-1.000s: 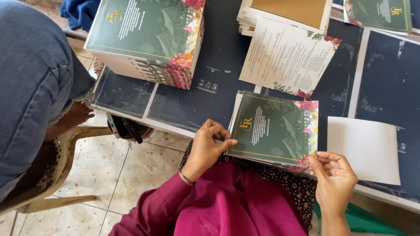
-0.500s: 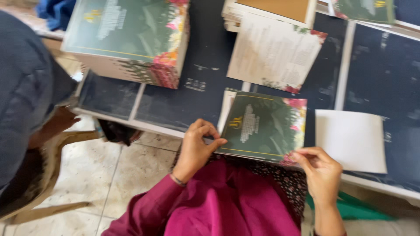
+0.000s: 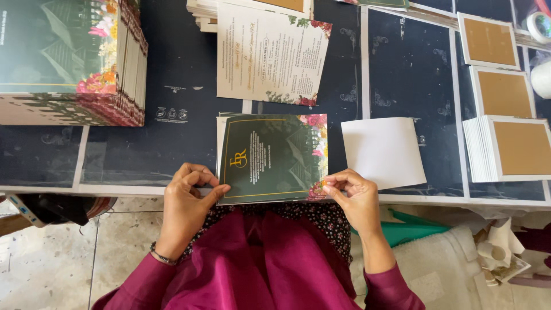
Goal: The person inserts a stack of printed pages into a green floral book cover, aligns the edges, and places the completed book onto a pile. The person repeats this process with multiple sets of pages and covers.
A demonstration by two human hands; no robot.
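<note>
A dark green card (image 3: 270,158) with gold lettering and a flowered right edge lies at the near edge of the dark table (image 3: 172,115). My left hand (image 3: 186,198) pinches its lower left corner. My right hand (image 3: 353,198) pinches its lower right corner at the flowers. A pale sheet shows just under the card's left and top edges.
A tall stack of green flowered cards (image 3: 69,57) stands at far left. A cream printed sheet (image 3: 267,54) lies beyond the held card, a blank white sheet (image 3: 383,150) to its right. Stacks of white-bordered brown cards (image 3: 511,146) sit at right. A tape roll (image 3: 539,26) is far right.
The view has swung to the right, so the other person at left is out of frame. Both hands still pinch the green card's lower corners; the card now lies squarer to the table edge.
</note>
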